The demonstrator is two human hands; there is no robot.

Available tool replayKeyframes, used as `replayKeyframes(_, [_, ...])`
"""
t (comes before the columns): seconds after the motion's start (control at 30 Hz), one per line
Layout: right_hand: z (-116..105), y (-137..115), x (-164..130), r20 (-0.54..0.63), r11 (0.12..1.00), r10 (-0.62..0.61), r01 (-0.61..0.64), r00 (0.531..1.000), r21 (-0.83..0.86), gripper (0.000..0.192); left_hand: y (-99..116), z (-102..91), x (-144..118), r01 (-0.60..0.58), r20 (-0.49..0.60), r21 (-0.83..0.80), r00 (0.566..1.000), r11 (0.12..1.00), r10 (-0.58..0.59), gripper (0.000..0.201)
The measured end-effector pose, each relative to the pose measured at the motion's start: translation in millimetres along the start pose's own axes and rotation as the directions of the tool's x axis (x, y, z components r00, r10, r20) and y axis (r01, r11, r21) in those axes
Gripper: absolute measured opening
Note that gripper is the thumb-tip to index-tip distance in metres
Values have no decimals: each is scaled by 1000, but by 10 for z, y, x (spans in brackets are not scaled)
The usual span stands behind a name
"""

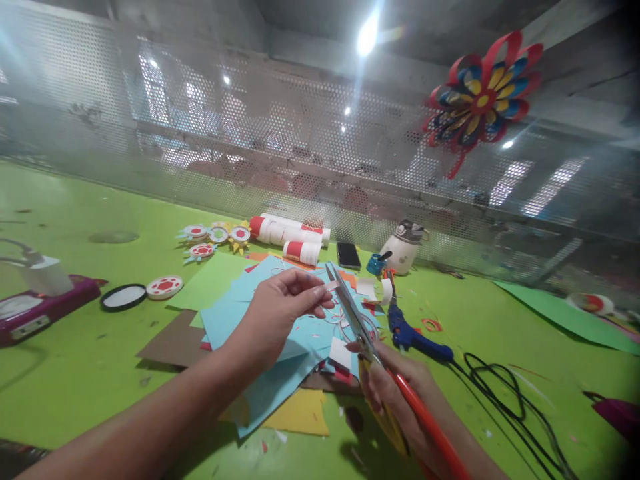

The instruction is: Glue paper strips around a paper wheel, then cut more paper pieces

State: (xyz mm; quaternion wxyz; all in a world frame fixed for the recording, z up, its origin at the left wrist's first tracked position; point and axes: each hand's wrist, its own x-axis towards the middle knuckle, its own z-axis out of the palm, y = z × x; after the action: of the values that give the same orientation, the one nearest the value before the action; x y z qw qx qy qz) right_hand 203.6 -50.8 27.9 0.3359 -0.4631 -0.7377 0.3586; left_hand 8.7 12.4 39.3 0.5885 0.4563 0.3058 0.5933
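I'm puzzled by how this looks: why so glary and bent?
Head view: a ceiling lamp flares into streaks, its glare washing the perforated screen; the wide lens curves the green table; edges blur, while the left hand and scissors stay fairly sharp.

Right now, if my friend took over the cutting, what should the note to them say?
Left hand: pinching a small paper strip between thumb and fingertips, held up against the blades.
Right hand: gripping the scissors by their red and yellow handles, blades pointing up at the strip.
Below: a stack of blue paper sheets with scraps on the green table; blue glue gun lies to the right.
Done: several paper rosettes lie at the back.
Left: the strip does not look cut through yet.
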Motion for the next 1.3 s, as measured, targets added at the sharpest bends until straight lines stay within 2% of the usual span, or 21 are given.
replayKeyframes(0.17, [29, -8, -12, 10, 992, 53, -54, 999, 115, 39, -18, -15, 15, 22, 13, -9, 1000, 1000, -22, 13])
replayKeyframes(0.27, [27, -4, -7, 24, 989, 31, -34, 999, 143, 37, 0, -17, 25, 52, -11, -20, 999, 998, -52, 13])
replayKeyframes(0.57, [18, 14, 27, 37, 996, -13, 10, 999, 84, 41, 31, 14, -1, 106, 48, -21, 993, 994, -105, 18])
replayKeyframes(0.73, [26, -17, 5, 44, 992, -23, 17, 999, 125, 46, 17, 55, -40, 113, 128, 75, 984, 991, -122, 20])
replayKeyframes(0.87, [-1, -35, 7, 29, 1000, -29, 29, 999, 10, 46, 21, 75, -64, 115, 169, 152, 976, 982, -140, 22])
replayKeyframes(0.97, [-1, -20, 16, -4, 999, -26, 26, 1000, -38, 48, 30, 70, -69, 103, 177, 155, 976, 982, -131, 21])
replayKeyframes(1.17, [44, -34, -2, -31, 997, 16, -13, 999, 73, 47, 52, 61, -66, 84, 164, 142, 981, 986, -107, 22])
replayKeyframes(1.3, [42, -55, -5, -37, 1000, 1, 0, 999, 29, 50, 46, 62, -67, 84, 155, 135, 982, 987, -105, 23])
